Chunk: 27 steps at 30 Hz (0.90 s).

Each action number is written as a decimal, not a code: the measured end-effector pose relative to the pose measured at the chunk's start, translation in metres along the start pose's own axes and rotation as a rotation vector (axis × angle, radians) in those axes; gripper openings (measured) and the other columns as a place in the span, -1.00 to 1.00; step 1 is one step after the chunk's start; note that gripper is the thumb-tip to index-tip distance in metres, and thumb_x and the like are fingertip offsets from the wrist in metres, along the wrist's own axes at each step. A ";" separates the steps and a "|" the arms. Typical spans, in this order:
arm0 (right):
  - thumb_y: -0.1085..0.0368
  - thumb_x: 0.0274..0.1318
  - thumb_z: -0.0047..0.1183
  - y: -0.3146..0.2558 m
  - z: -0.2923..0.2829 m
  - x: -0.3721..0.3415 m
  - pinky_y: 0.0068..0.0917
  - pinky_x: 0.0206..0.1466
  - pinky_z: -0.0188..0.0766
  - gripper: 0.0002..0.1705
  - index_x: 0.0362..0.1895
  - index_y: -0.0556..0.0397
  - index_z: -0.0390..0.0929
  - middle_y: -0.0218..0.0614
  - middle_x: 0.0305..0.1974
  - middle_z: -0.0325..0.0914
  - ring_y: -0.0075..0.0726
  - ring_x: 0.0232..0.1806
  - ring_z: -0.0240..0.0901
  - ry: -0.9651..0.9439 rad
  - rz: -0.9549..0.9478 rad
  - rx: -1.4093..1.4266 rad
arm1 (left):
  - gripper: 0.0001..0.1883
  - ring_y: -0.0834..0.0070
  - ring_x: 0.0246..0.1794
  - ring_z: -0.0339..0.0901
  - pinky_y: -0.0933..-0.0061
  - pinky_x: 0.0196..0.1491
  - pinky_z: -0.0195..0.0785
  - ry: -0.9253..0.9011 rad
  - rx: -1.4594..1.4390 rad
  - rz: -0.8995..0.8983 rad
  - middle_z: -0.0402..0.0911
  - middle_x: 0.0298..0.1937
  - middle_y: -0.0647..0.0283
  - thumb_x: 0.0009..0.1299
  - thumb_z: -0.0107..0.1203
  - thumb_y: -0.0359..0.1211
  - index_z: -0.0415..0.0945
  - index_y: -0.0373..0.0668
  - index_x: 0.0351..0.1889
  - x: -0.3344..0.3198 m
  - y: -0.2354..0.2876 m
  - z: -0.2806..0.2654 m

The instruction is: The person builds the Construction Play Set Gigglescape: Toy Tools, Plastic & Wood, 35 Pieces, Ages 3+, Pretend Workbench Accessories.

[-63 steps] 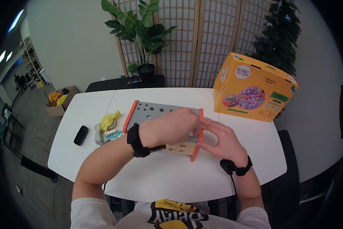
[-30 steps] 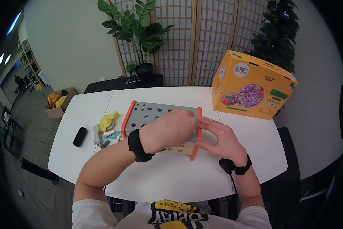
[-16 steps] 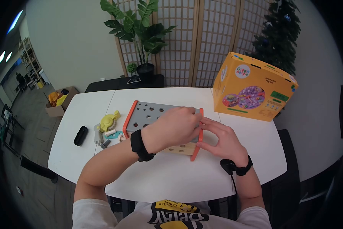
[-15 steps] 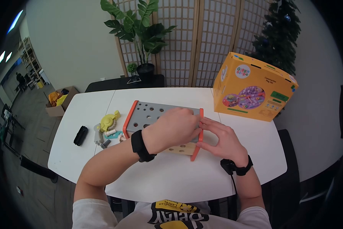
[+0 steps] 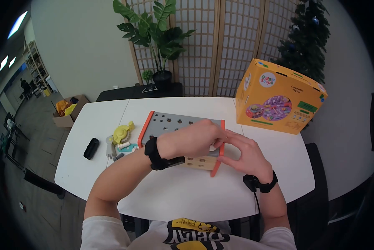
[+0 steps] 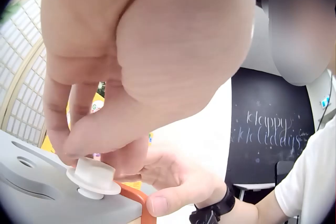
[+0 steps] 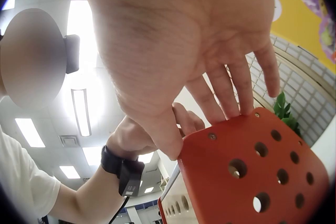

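Note:
A toy workbench (image 5: 160,129) with a grey, holed top, red side panels and a wooden front stands on the white table. Above its right end, my left hand (image 5: 193,139) bends down and pinches a white toy bolt (image 6: 93,176) with a wide flange, which sits at the grey top close to the red edge. In the head view the hand covers most of that bolt. My right hand (image 5: 249,156) rests against the red side panel (image 7: 252,166), its straight fingers along the upper edge and its thumb by the near corner.
Left of the bench lie a yellow toy piece (image 5: 122,133), a grey piece (image 5: 110,150), a white bolt and a teal strip (image 5: 132,147). A black case (image 5: 91,148) lies farther left. A large yellow box (image 5: 280,98) stands at the back right of the table (image 5: 170,200).
My left hand has rotated at the wrist over the bench corner since half a second ago, showing more of the wristband's underside. My right hand keeps its place at the red panel.

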State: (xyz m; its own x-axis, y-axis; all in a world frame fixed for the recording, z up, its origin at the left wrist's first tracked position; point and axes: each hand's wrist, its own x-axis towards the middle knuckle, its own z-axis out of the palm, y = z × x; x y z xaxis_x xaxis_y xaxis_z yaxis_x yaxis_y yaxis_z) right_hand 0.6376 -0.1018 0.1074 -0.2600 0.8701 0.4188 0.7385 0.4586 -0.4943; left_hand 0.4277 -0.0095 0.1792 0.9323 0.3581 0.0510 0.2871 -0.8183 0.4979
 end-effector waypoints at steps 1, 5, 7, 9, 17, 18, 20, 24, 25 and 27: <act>0.05 0.03 0.45 0.000 -0.001 0.000 -0.22 0.32 0.51 -0.43 0.04 0.18 0.70 -0.06 0.26 0.60 -0.04 0.32 0.54 -0.019 0.015 0.016 | -0.90 0.07 -0.19 0.64 0.15 -0.09 0.54 0.149 0.048 0.067 0.66 -0.32 0.06 0.12 0.15 -0.67 0.57 -0.35 -0.42 0.001 -0.003 0.005; 0.06 0.03 0.46 -0.003 -0.002 -0.001 -0.22 0.34 0.51 -0.42 0.05 0.18 0.70 -0.04 0.25 0.60 -0.04 0.32 0.54 0.035 -0.033 -0.012 | -0.91 0.06 -0.24 0.65 0.13 -0.12 0.56 0.338 0.277 0.014 0.65 -0.32 0.05 0.30 0.15 -0.50 0.61 -0.36 -0.38 0.001 0.000 0.016; 0.06 0.03 0.46 0.000 0.000 -0.001 -0.22 0.34 0.51 -0.42 0.05 0.18 0.70 -0.02 0.25 0.60 -0.04 0.32 0.54 0.049 -0.058 -0.030 | -0.85 0.06 -0.23 0.66 0.14 -0.09 0.56 0.185 0.366 -0.126 0.65 -0.30 0.04 0.36 0.16 -0.43 0.64 -0.36 -0.32 0.001 0.005 0.014; 0.06 0.03 0.46 0.001 0.001 -0.001 -0.22 0.34 0.51 -0.42 0.05 0.19 0.70 -0.01 0.25 0.60 -0.03 0.31 0.55 0.056 -0.061 -0.041 | -0.80 0.06 -0.21 0.67 0.16 -0.04 0.55 -0.008 0.408 -0.211 0.66 -0.28 0.02 0.39 0.17 -0.37 0.67 -0.36 -0.24 0.003 0.006 0.013; 0.07 0.02 0.47 -0.001 -0.001 -0.001 -0.22 0.33 0.52 -0.39 0.08 0.21 0.68 0.00 0.24 0.60 -0.01 0.30 0.55 0.035 -0.033 -0.026 | -0.78 0.05 -0.10 0.64 0.13 0.01 0.53 0.013 0.025 0.177 0.67 -0.22 -0.03 0.23 0.22 -0.62 0.69 -0.34 -0.15 -0.003 -0.007 0.009; 0.06 0.02 0.47 -0.001 0.000 -0.001 -0.22 0.33 0.52 -0.39 0.08 0.21 0.68 0.00 0.25 0.60 -0.01 0.31 0.55 0.033 -0.018 -0.016 | -0.77 0.04 -0.09 0.64 0.13 0.02 0.53 -0.012 -0.047 0.164 0.67 -0.23 -0.02 0.21 0.23 -0.64 0.69 -0.34 -0.15 -0.003 -0.005 0.007; 0.06 0.03 0.46 -0.003 -0.001 -0.001 -0.22 0.33 0.51 -0.38 0.08 0.21 0.68 -0.01 0.25 0.60 -0.01 0.31 0.54 0.027 -0.003 -0.006 | -0.78 0.05 -0.10 0.64 0.12 0.01 0.53 0.173 0.030 0.145 0.66 -0.28 -0.02 0.23 0.24 -0.61 0.69 -0.33 -0.15 -0.002 -0.005 0.013; 0.05 0.03 0.46 -0.001 0.000 -0.002 -0.22 0.34 0.51 -0.38 0.09 0.21 0.68 -0.01 0.26 0.59 -0.02 0.33 0.53 0.030 -0.026 -0.026 | -0.80 0.05 -0.10 0.64 0.15 0.02 0.53 0.113 0.298 -0.155 0.66 -0.24 -0.02 0.25 0.26 -0.57 0.69 -0.30 -0.16 -0.003 0.010 0.009; 0.05 0.03 0.46 0.000 0.000 -0.002 -0.22 0.34 0.50 -0.38 0.09 0.21 0.68 -0.01 0.27 0.59 -0.03 0.33 0.53 0.038 -0.039 -0.035 | -0.81 0.05 -0.09 0.64 0.15 0.03 0.53 0.058 0.310 -0.190 0.66 -0.21 -0.01 0.25 0.26 -0.57 0.69 -0.30 -0.16 -0.001 0.010 0.011; 0.05 0.03 0.46 0.001 0.000 -0.002 -0.22 0.34 0.50 -0.39 0.08 0.20 0.69 -0.01 0.27 0.59 -0.02 0.33 0.53 0.034 -0.040 -0.039 | -0.81 0.06 -0.08 0.64 0.17 0.04 0.53 -0.052 0.334 -0.262 0.65 -0.15 0.00 0.27 0.25 -0.56 0.70 -0.29 -0.16 0.002 0.009 0.015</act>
State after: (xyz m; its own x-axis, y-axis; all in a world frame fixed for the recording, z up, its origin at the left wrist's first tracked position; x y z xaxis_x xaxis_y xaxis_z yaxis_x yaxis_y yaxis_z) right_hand 0.6385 -0.1028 0.1057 -0.2688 0.8445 0.4631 0.7517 0.4846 -0.4473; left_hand 0.4351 -0.0230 0.1709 0.8260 0.5567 -0.0881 0.5629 -0.8067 0.1797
